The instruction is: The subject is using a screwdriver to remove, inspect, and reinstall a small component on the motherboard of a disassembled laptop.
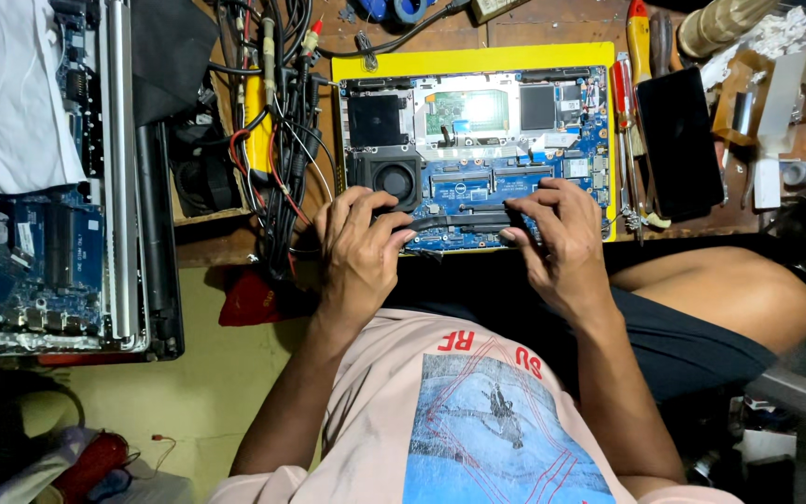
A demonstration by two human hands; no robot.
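Both hands hold a dark bar (464, 222) at the near edge of the open laptop (478, 149); left hand (358, 245) & right hand (557, 238) pinch its ends w/ fingers closed; bar looks thin, stiff, light; board parts look easy to break; best to hold by the ends.

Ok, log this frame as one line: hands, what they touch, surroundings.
left hand: on heat pipe by fan | right hand: on heat pipe's other end | opened laptop on yellow mat | screwdrivers right
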